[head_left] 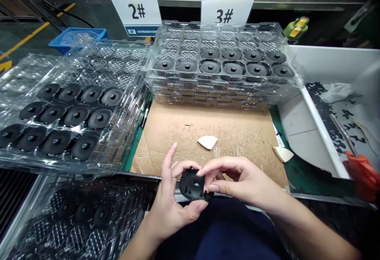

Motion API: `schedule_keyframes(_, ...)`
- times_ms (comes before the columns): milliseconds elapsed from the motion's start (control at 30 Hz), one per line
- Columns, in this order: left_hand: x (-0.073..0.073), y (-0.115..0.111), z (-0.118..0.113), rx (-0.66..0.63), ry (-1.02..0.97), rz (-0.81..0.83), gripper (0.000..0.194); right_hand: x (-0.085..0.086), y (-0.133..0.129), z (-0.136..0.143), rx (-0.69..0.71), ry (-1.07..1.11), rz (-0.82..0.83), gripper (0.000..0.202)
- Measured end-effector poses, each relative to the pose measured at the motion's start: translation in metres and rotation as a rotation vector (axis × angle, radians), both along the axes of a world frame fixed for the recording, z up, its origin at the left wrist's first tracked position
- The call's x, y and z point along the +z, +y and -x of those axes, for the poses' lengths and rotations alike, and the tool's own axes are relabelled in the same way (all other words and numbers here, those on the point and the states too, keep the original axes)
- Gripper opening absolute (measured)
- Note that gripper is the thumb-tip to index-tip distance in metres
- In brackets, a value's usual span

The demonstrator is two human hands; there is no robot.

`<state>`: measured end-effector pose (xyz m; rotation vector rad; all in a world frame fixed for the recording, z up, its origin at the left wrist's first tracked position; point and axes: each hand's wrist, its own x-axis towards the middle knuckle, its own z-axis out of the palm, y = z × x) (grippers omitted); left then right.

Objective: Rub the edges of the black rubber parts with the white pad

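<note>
A round black plastic part [191, 185] with small pegs along its edge is held just past the near edge of the cardboard. My left hand [175, 196] grips it between thumb and fingers, its index finger raised. At its right edge, my right hand [230, 176] pinches with thumb and fingertips; whether a smaller piece is between them is hidden. Beyond the hands, a cream wedge-shaped piece [208, 142] lies on the cardboard [169, 133], and a second wedge [283, 154] rests at the cardboard's right edge.
Stacked clear trays [222, 85] with black parts stand behind the cardboard; more trays [115, 121] are at left and lower left. On the right, a white bin [319, 129] holds black scraps, beside an orange-handled tool [360, 173]. A blue basket [59, 42] sits back left.
</note>
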<state>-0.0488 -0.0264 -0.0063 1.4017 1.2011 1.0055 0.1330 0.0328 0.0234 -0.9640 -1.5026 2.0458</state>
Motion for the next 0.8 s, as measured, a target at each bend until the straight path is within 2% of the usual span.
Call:
schedule_keyframes(133,0.001,0.001,-0.001,-0.114,-0.086,0.107,0.098,-0.001,0.004,-0.002,0.075,0.104,0.162,0.020)
schedule_keyframes(267,0.000,0.000,-0.002,-0.201,-0.208,0.237,0.101,-0.001,0.002,-0.003,0.136,0.166,0.219,0.019)
schedule_keyframes(433,-0.003,-0.003,-0.003,-0.210,-0.224,0.266,0.107,-0.003,-0.010,-0.006,0.045,0.150,0.240,0.009)
schedule_keyframes(533,-0.005,-0.004,-0.004,-0.170,-0.206,0.213,0.103,-0.006,-0.020,-0.010,-0.049,0.070,0.186,0.012)
schedule_keyframes(667,-0.007,-0.003,-0.007,-0.124,-0.223,0.062,0.104,-0.005,-0.030,-0.017,-0.141,-0.059,0.000,0.005)
schedule_keyframes(800,-0.010,-0.003,-0.011,-0.067,-0.217,-0.084,0.105,-0.005,-0.037,-0.022,-0.201,-0.107,-0.162,0.009)
